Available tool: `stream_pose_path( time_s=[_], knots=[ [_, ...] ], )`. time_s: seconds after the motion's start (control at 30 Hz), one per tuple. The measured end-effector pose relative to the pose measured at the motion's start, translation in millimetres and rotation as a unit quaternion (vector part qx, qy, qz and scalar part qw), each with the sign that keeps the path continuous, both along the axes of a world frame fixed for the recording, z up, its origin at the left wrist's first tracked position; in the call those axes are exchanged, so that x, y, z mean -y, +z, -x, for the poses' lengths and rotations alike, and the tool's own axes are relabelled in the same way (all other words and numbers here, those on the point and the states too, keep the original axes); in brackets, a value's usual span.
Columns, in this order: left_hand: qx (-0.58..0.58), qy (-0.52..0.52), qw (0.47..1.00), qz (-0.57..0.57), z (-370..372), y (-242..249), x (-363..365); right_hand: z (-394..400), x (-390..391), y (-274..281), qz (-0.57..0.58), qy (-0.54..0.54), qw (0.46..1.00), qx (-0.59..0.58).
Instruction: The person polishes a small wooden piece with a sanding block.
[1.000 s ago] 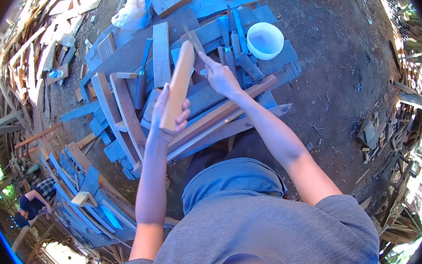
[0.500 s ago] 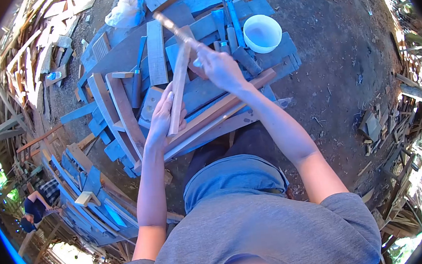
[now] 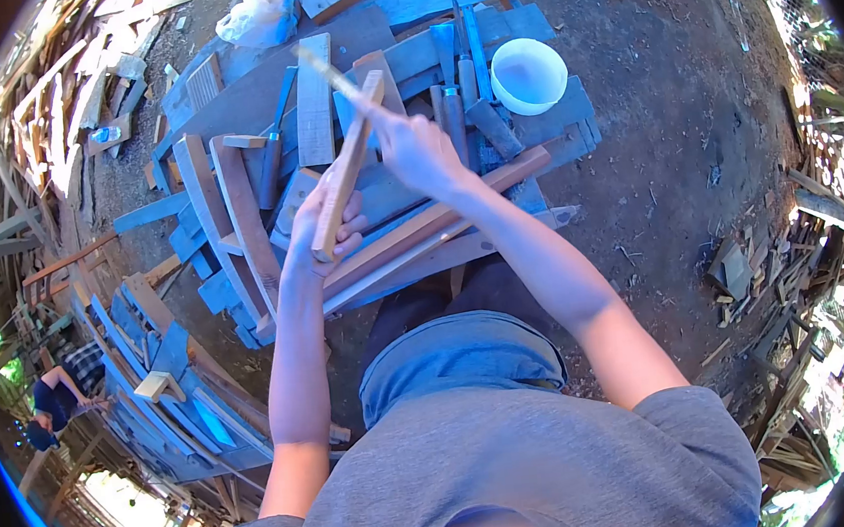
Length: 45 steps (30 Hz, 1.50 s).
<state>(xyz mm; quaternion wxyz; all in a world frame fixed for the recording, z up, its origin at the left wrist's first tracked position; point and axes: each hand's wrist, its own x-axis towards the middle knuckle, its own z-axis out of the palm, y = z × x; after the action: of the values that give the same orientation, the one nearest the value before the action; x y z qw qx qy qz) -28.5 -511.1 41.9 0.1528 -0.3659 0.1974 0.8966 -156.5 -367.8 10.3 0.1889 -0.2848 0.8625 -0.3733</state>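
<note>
My left hand (image 3: 326, 222) is wrapped around the lower part of a squared wooden strip (image 3: 351, 164), which slants up and away over the workbench. My right hand (image 3: 420, 153) grips a slim, pale stick-like tool (image 3: 327, 74), blurred by motion; its far end points up and left, crossing over the strip's upper end in this view. Its kind cannot be made out. Beneath the hands lies a long reddish wooden bar (image 3: 438, 217). Chisels with wooden handles (image 3: 451, 105) lie just beyond my right hand, and another chisel (image 3: 272, 156) rests left of a flat board (image 3: 314, 102).
A white bucket (image 3: 532, 105) stands at the bench's right. Two curved wooden pieces (image 3: 247, 209) lie at its left side. A plastic bag (image 3: 255, 19) sits at the back. Another person (image 3: 57, 396) works at a second bench (image 3: 170, 426) on the left. Scrap wood (image 3: 57, 105) is heaped around.
The strip has turned in my left hand and its near end has moved left and up. My right hand and the slim tool have shifted slightly left.
</note>
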Motion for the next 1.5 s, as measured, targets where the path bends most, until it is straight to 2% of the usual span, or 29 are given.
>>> stream_pose_path(
  time_s=[0.03,0.1,0.13,0.23,0.3,0.37,0.47,0.53,0.63,0.67,0.7,0.77,0.8,0.83,0.9,0.97,1.0,1.03,1.07,1.1,1.17,1.2,1.23,1.3,1.37,1.4,1.43,1.5],
  knots=[
    [0.0,0.0,1.0,0.004,-1,1,-2,-1,2,1,0.004,0.0,1.0,0.0],
    [-0.004,-0.043,0.994,0.098,2,3,-7,-1,4,2,-0.029,-0.036,0.999,-0.015],
    [-0.017,-0.056,0.992,0.114,2,3,-7,-14,-6,4,-0.004,-0.02,1.0,0.0],
    [-0.018,-0.066,0.989,0.134,3,3,-6,-40,-34,11,0.033,0.027,0.999,0.016],
    [-0.001,-0.059,0.991,0.123,-1,4,-10,-16,-28,-1,0.033,-0.003,0.999,0.037],
    [-0.003,-0.065,0.988,0.142,3,6,-10,20,-14,-17,-0.03,-0.054,0.997,0.054],
    [-0.016,-0.073,0.988,0.132,4,3,-7,-1,-13,-10,-0.004,-0.023,0.999,0.041],
    [-0.016,-0.083,0.986,0.147,1,2,-7,-30,-27,17,0.033,0.015,0.997,0.069],
    [0.022,-0.085,0.981,0.172,5,9,-11,-11,-24,-4,0.035,-0.016,0.997,0.063],
    [0.011,-0.087,0.981,0.171,5,10,-12,7,-19,-22,0.026,-0.038,0.999,0.02],
    [0.007,-0.087,0.98,0.176,6,10,-14,23,-13,-22,-0.042,-0.072,0.996,0.042],
    [0.024,-0.078,0.983,0.165,6,9,-14,21,-10,-20,-0.002,-0.077,0.995,0.058],
    [-0.018,-0.067,0.991,0.112,3,3,-8,9,-13,-16,0.019,-0.064,0.995,0.07],
    [-0.018,-0.067,0.992,0.109,4,3,-7,-10,-21,-11,0.034,-0.047,0.995,0.085],
    [-0.001,-0.08,0.984,0.158,4,6,-8,-23,-27,-2,0.024,-0.033,0.995,0.087],
    [0.001,-0.079,0.987,0.138,3,7,-8,-11,-20,-16,0.044,-0.055,0.995,0.076],
    [0.009,-0.081,0.986,0.146,4,9,-9,5,-13,-23,0.028,-0.071,0.995,0.059],
    [0.016,-0.084,0.984,0.157,6,11,-7,22,-5,-24,0.001,-0.092,0.992,0.09],
    [-0.005,-0.077,0.99,0.115,5,10,-4,21,-2,-23,0.001,-0.094,0.992,0.081],
    [-0.008,-0.083,0.989,0.119,5,10,-2,21,1,-23,-0.001,-0.097,0.993,0.07],
    [-0.009,-0.099,0.985,0.138,3,7,-2,-7,-12,-18,0.042,-0.067,0.996,0.048],
    [-0.014,-0.103,0.985,0.139,4,7,-3,-16,-21,7,-0.027,-0.028,0.995,0.097],
    [-0.009,-0.107,0.985,0.134,4,8,-3,-18,-21,4,-0.03,-0.032,0.994,0.103],
    [0.007,-0.094,0.983,0.16,6,10,-6,-11,-22,-8,0.041,-0.057,0.994,0.088],
    [-0.008,-0.082,0.987,0.141,3,8,-5,24,-8,-29,-0.013,-0.091,0.993,0.078],
    [-0.015,-0.083,0.987,0.136,1,5,-3,22,-5,-37,0.018,-0.104,0.992,0.067],
    [-0.024,-0.087,0.987,0.13,2,5,0,23,-2,-33,0.048,-0.12,0.99,0.053],
    [-0.019,-0.07,0.992,0.102,5,3,0,-7,-18,-8,0.04,-0.069,0.991,0.11]
  ],
)
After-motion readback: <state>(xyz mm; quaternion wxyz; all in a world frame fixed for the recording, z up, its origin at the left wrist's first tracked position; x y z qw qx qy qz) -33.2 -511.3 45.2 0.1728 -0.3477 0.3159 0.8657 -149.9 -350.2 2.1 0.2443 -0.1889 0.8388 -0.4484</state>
